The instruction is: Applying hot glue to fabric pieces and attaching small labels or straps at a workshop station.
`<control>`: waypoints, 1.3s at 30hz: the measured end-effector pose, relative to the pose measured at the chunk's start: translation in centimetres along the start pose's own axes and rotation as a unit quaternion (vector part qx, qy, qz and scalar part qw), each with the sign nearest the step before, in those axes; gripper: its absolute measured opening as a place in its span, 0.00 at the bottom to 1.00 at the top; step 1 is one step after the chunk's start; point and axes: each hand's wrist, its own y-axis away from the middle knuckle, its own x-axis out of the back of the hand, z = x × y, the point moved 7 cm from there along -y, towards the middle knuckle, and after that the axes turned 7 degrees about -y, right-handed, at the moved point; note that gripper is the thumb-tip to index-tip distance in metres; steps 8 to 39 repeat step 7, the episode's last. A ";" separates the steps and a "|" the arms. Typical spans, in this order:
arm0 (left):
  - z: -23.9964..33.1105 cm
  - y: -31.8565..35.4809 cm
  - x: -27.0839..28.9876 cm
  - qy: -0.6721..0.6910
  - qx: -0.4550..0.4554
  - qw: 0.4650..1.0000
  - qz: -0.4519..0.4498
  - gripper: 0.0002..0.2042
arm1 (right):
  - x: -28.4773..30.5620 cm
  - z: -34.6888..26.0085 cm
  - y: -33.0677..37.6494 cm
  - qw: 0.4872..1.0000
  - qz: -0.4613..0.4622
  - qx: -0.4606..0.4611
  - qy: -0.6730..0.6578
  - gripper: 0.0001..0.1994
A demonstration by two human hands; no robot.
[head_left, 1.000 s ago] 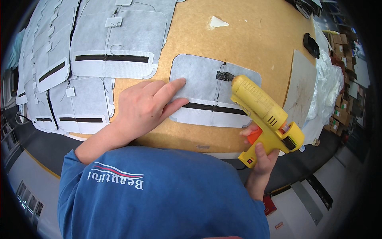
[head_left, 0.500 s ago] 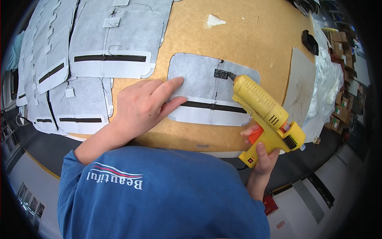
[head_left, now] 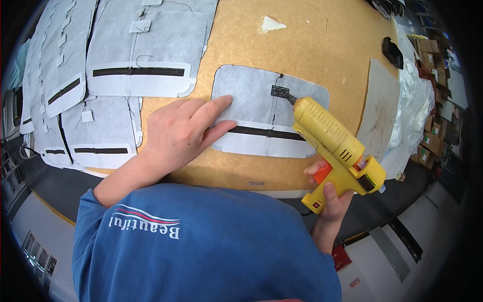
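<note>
A light grey fabric panel (head_left: 246,93) with rounded corners lies flat on the brown tabletop (head_left: 302,45) in front of me. A black strip (head_left: 256,132) runs across its lower part, and thin dark wires cross it lengthwise. My left hand (head_left: 183,128) rests at the panel's left edge, fingers stretched out, index fingertip and thumb touching it. In my right hand (head_left: 332,199) is a yellow hot glue gun (head_left: 332,136), fingers wrapped around its handle at the orange trigger. Its dark nozzle is at a small black speckled patch (head_left: 278,91) on the panel.
Many similar grey panels (head_left: 146,45) with black strips and small white tags lie overlapped on the left. A grey board (head_left: 375,100) and clear plastic sheeting (head_left: 410,95) are along the right edge. A black object (head_left: 392,53) and a white scrap (head_left: 272,23) lie farther back.
The glue gun's nozzle has shifted slightly at the black patch, the gun body tipping a little. My left hand stays in place.
</note>
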 end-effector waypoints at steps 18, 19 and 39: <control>0.0 0.1 0.0 -0.009 0.002 1.000 -0.014 0.20 | -0.9 0.8 -0.2 0.996 -0.065 -0.032 -0.043 0.30; 0.0 0.1 0.0 -0.009 0.002 1.000 -0.014 0.20 | -0.9 0.8 -0.2 0.996 -0.065 -0.032 -0.043 0.30; 0.0 0.1 0.0 -0.009 0.002 1.000 -0.014 0.20 | -0.9 0.8 -0.2 0.996 -0.065 -0.032 -0.043 0.30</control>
